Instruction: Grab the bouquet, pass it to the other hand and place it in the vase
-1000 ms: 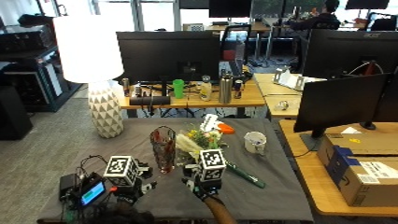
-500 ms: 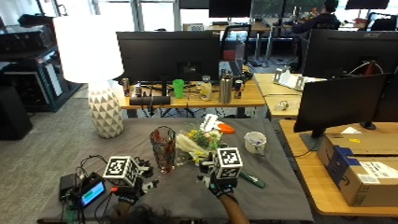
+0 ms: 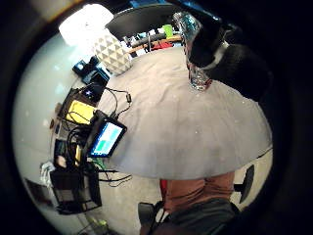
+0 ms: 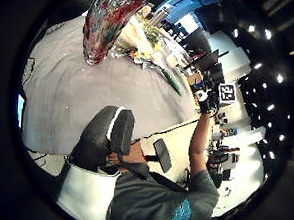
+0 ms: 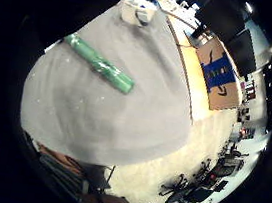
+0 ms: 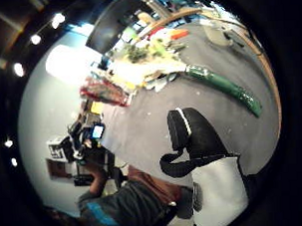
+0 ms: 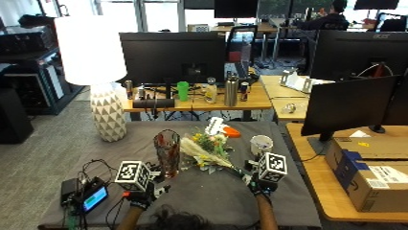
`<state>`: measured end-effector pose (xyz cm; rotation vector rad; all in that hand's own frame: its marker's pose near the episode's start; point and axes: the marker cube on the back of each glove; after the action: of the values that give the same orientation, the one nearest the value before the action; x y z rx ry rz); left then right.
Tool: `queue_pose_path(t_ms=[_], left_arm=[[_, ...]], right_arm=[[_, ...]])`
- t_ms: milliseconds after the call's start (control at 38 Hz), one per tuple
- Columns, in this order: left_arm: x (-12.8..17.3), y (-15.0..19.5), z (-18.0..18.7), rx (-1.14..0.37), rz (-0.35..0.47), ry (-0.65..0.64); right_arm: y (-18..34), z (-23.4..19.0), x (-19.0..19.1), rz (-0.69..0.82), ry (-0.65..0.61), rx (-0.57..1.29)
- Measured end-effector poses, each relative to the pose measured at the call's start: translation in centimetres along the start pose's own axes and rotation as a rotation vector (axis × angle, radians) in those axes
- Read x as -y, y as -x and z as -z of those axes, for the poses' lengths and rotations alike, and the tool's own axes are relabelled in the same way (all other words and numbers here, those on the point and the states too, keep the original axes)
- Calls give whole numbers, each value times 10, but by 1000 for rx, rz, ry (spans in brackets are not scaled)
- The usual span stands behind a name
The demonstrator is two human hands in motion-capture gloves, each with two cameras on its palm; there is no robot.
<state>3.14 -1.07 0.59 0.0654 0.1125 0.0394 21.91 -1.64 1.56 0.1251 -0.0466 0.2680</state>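
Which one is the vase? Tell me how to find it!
Start at the big white lamp at the left of the grey table, then look toward the table's middle. The vase stands upright just left of the lying bouquet. It is tall glass with dark reddish streaks, unlike the small white mug.

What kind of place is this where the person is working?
Most likely an open-plan office or lab. Large dark monitors stand on wooden desks, cardboard boxes sit on a desk to the right, and more workstations fill the background.
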Motion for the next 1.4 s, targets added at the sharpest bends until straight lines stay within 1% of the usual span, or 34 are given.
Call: queue_pose_path(t_ms=[211,447,526,605,711,763,842,921,948,1027,1079,1237,1395], left_arm=[[5,-5,-11,-9,0,21],[9,-6,-20,-14,5,29],[11,-7,-23,-19,4,34],[12,-8,-28,-24,4,43],[12,-10,-34,-29,8,64],[12,-10,-36,-34,9,73],[12,-11,-38,-36,11,80],[13,-10,-41,-42,3,79],[14,-10,-42,-44,1,79],[14,-10,-43,-50,1,80],[13,-10,-43,-52,2,79],[14,-4,-42,-65,17,69],[18,0,-39,-101,32,59]], right_arm=[[-46,-33,24,-85,69,27],[-74,-79,38,-145,232,25],[-63,-70,22,-166,307,27],[-45,-55,5,-156,339,52],[-35,-60,0,-142,406,103],[-33,-63,-1,-143,417,102],[-32,-63,-1,-152,409,78],[-36,-65,1,-179,380,-7],[-39,-72,7,-179,361,-37],[-57,-112,40,-146,288,-89],[-61,-124,50,-134,246,-115],[-54,-113,47,-150,145,-220],[-49,-108,44,-166,86,-181]])
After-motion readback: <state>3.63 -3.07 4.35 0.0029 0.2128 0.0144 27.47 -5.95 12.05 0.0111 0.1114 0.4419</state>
